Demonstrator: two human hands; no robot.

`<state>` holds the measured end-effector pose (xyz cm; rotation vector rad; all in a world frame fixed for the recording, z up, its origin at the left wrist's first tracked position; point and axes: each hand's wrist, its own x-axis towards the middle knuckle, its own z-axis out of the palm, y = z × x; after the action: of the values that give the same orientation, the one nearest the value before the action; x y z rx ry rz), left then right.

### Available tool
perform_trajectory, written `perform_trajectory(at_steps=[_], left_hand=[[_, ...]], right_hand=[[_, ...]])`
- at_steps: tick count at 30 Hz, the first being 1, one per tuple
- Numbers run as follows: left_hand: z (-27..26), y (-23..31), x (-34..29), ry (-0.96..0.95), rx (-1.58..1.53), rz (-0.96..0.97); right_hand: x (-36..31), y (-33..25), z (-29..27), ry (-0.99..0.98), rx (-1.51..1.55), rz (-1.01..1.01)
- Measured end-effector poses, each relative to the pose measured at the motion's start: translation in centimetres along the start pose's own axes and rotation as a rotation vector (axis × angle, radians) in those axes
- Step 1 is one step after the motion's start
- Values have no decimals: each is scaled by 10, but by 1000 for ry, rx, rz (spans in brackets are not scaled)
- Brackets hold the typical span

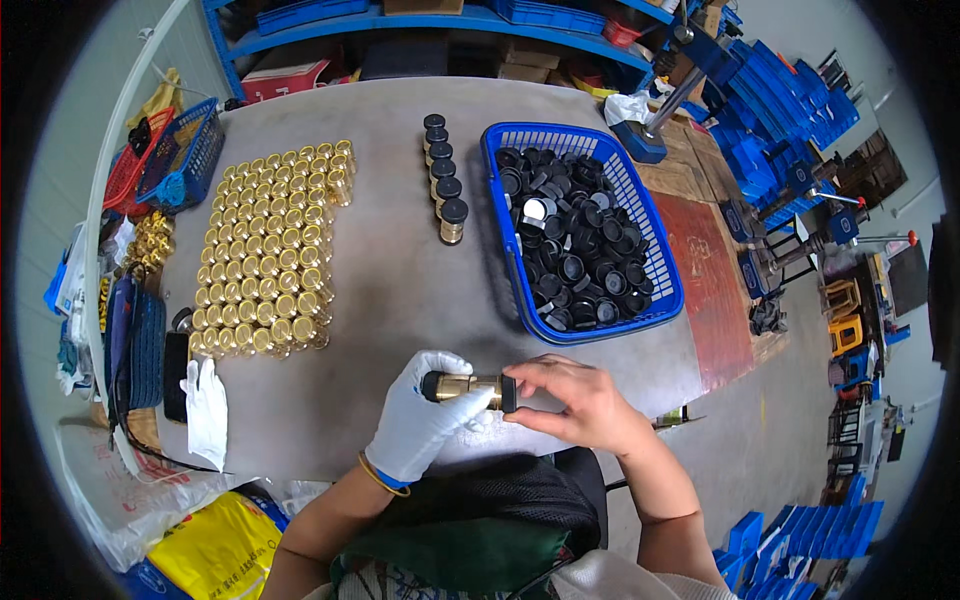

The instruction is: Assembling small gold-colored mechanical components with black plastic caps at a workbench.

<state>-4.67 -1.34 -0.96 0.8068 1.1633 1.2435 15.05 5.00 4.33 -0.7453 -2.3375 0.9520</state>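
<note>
Fitting [455,387]: brass-coloured and cylindrical, lying roughly level between the two hands at the near edge of the counter [400,290], black at its left end, with a black cap [509,393] at its right end
Left grip [412,415]: in a white glove, closed around the fitting's body, thumb laid along its near side
Right grip [585,400]: bare, fingers and thumb drawn together in a pinch on the far and near edges of the black cap
Wristband [385,478]: yellowish, around the left wrist just below the glove's cuff
Brass block [265,255]: many gold-topped pieces standing in close rows on the left part of the counter
Capped row [448,190]: a short line of upright brass pieces with black tops, between the brass block and the blue basket
Blue basket [508,245]: on the right part of the counter, beyond the right grip, mesh-walled, holding a heap of loose black caps [575,250]
Spare glove [207,410]: white, flat at the counter's left edge, beside a dark flat object [176,375]
Small baskets: one blue [190,155], one red, side by side past the far left of the brass block
Shelf [430,20]: blue, behind the counter's far edge
</note>
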Motion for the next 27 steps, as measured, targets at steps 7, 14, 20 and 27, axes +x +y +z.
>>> perform_trajectory(at_steps=[7,14,20,27], left_hand=[[3,2,-3,-22,51,81],[11,29,-8,-1,-144,-208],[10,14,-13,5,29,129],[6,20,-14,-6,5,4]], right_hand=[[-4,-9,-1,3,86,63],[1,1,-3,39,-55,-165],[1,-7,-4,33,48,-56],[-3,-9,0,70,16,-115]])
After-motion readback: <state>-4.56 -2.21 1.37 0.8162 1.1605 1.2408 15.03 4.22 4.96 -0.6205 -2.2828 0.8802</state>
